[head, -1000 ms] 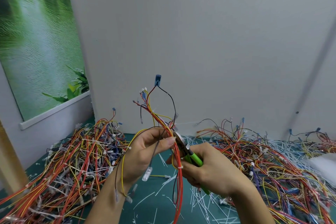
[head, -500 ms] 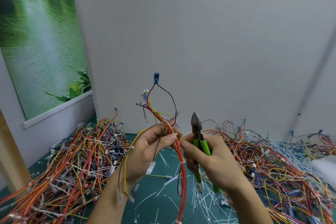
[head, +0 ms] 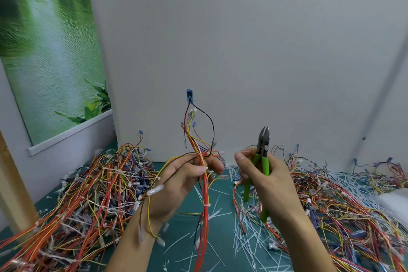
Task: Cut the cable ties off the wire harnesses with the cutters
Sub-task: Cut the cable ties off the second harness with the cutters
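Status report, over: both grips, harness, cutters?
Left grip holds wire harness upright. Right grip holds cutters, tip up, apart from harness. White cable tie uncut, lower down.

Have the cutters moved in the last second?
Yes: the cutters have swung right and up off the held harness; their nose now rises before the white wall.

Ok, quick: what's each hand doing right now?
Left hand: grips the wire harness, held upright.
Right hand: holds the cutters, tips up, clear of the harness.
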A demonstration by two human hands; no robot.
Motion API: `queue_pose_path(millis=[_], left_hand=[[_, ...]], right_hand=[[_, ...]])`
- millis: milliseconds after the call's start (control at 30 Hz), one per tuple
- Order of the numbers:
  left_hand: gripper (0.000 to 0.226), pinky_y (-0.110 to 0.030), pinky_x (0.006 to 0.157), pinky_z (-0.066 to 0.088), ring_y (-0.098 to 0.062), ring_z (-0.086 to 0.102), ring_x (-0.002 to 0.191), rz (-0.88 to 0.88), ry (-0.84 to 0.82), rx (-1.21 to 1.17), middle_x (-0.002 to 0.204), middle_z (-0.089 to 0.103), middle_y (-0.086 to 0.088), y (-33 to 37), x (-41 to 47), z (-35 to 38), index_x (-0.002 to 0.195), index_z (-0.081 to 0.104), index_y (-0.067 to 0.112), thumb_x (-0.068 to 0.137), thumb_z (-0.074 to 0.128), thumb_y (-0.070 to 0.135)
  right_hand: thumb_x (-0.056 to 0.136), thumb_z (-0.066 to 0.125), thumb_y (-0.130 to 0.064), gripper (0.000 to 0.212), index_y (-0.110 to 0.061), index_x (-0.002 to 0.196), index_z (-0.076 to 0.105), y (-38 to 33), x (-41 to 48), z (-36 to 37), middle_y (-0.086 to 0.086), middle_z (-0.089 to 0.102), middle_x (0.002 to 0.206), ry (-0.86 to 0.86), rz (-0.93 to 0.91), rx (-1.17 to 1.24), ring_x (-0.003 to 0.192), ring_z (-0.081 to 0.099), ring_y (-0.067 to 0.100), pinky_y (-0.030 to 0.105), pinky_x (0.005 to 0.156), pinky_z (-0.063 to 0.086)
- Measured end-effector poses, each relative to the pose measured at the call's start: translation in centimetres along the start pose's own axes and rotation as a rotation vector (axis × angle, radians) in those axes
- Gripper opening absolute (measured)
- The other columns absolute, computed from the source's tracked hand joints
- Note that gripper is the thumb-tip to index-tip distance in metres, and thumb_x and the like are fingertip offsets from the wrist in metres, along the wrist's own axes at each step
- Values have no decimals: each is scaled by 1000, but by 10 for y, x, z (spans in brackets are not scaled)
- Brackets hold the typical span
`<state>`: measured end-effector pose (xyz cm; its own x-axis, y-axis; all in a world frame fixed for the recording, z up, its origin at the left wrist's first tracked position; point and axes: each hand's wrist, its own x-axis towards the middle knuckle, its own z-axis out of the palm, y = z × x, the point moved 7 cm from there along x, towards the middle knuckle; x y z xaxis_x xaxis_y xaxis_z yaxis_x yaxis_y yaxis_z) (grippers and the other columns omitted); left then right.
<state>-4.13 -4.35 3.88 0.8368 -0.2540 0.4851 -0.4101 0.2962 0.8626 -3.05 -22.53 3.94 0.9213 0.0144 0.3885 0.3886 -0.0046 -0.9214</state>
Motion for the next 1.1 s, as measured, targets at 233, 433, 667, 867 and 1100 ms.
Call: queue_pose_path(millis=[233,433,667,867,1100], left_hand=[[24,-36,95,50,-30,63,100,-5,-78,98,96,69,-17,-10,1,3,91,73,10,80,56,24],[29,-38,89,50,-22,63,94,55,-118,184,88,67,-5,-12,2,12,74,55,1,87,59,27],[44,-20,68,44,-13,52,62,124,-12,518,61,50,6,-2,2,12,71,67,23,97,53,56],[26,-29,91,54,-25,68,111,-19,-27,246,117,74,-9,-15,7,0,116,71,18,91,67,13],[34,-37,77,51,-29,62,100,-82,56,-123,121,68,-22,-26,10,-1,117,68,-9,89,54,5]], right_hand=[[75,85,-46,33,-27,100,74,-9,-6,13,-5,76,85,-115,-67,8,77,73,3,11,68,53],[97,66,-29,15,-15,91,68,-15,-8,23,-13,67,68,-172,-177,-31,62,60,-2,8,61,45],[99,67,-17,4,-18,101,69,-13,-7,18,-6,72,87,-82,-203,-26,81,68,5,16,75,52],[94,67,-23,16,-23,109,68,-20,-8,10,-8,76,92,-42,-242,49,85,73,4,13,76,53],[95,68,-27,7,-27,101,71,-29,-10,18,-4,76,97,-172,-282,-33,93,73,7,12,82,51]])
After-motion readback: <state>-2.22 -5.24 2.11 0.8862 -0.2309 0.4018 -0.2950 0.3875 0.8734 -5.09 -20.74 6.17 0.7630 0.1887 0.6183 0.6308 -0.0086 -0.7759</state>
